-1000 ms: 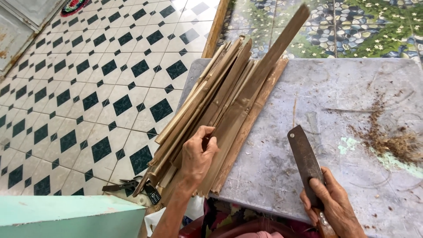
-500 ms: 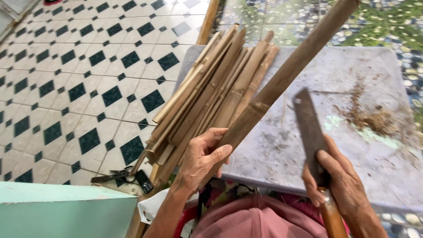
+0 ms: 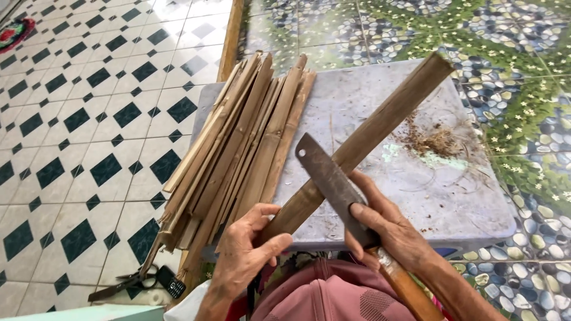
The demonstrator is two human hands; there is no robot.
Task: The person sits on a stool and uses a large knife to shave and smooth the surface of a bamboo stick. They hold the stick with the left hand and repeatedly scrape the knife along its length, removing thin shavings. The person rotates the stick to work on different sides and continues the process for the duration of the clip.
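Left hand [image 3: 247, 255] fingers closed around the bamboo strip [image 3: 357, 145]; right hand [image 3: 386, 229] grips the knife [image 3: 330, 178], whose blade could slip toward the left thumb

Bystanders around the work
Bamboo slats [image 3: 238, 148] stacked on grey counter [image 3: 464, 202]; fibre scraps [image 3: 434, 139] far right; scissors [image 3: 137, 282] on tiled floor [image 3: 77, 119], near left.

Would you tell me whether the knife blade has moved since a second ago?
Yes. The knife blade has swung left off the grey slab, toward the bamboo pile, and now crosses the held bamboo strip.
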